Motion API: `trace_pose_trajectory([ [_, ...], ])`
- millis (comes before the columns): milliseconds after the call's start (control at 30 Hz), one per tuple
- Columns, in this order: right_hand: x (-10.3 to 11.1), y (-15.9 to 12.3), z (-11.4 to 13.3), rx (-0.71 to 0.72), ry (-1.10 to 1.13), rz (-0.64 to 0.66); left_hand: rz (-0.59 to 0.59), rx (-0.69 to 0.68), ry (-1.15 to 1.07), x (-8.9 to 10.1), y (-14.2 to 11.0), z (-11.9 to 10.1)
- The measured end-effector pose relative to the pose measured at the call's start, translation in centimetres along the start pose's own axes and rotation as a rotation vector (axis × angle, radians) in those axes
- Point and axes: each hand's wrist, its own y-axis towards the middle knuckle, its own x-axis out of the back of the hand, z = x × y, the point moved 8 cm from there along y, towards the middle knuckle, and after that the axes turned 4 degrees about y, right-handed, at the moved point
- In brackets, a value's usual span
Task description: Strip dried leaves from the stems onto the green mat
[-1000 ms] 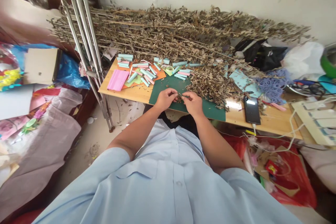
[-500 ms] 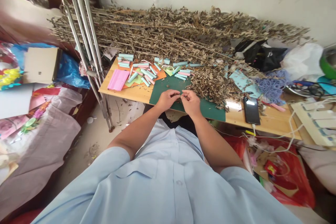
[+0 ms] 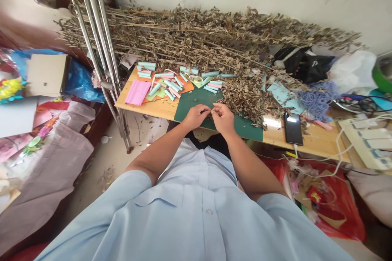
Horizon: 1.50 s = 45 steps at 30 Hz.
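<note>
As I look down past my blue shirt [image 3: 190, 216], my left hand [image 3: 195, 117] and right hand [image 3: 223, 119] meet, or nearly meet, at the near edge of the green mat [image 3: 205, 96], thumbs and fingertips drawn into a pinch; whether a scrap sits between them is too small for me to tell. Just beyond my right hand, the heap of dried leaves [image 3: 245, 98] lies partly on the mat. I judge that a careless wrist could sweep crumbs off the edge, while a snag on the white cable [image 3: 295, 149] could drag the phone [image 3: 293, 129] down. Farther off, a nudge could set the paper rolls [image 3: 170, 85] rolling. Behind them stretch dry stalks [image 3: 196, 40]. I can read no brand or label; the black bag [image 3: 318, 69] bears only an illegible pale mark.
</note>
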Motion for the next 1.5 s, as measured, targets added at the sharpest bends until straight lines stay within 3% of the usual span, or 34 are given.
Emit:
trace_pose_trajectory([
  [267,-0.3,0.0,0.0,-0.041,-0.004,-0.012,0.0,0.016,0.021,0.0,0.0,0.1],
  [433,1.0,0.6,0.0,-0.069,0.053,-0.095,-0.028,0.035,0.014,0.2,0.0,0.4],
  [600,1.8,0.6,0.5,-0.117,0.081,-0.079,-0.036,0.068,-0.014,0.4,0.0,0.6],
  [700,1.6,-0.6,1.0,-0.112,0.074,0.013,-0.032,0.098,-0.043,0.4,-0.1,0.6],
  [933,-0.3,-5.4,2.1,0.074,-0.156,0.503,-0.031,0.118,-0.09,0.3,-0.2,1.0],
  [1000,-0.6,-6.2,1.8,0.106,-0.216,0.569,-0.026,0.127,-0.088,0.2,-0.2,1.2],
  [1067,-0.4,-6.1,1.4,0.118,-0.245,0.525,-0.025,0.124,-0.08,0.1,-0.1,1.2],
  [1233,1.4,-3.8,1.6,0.094,-0.222,0.142,-0.034,0.083,-0.035,0.1,-0.1,0.9],
  [1300,1.5,-3.0,2.1,0.1,-0.193,0.054,-0.029,0.05,-0.021,0.0,0.0,0.7],
  [1500,-0.3,-1.4,3.2,0.148,-0.231,0.048,-0.01,-0.005,-0.002,-0.4,0.0,0.8],
])
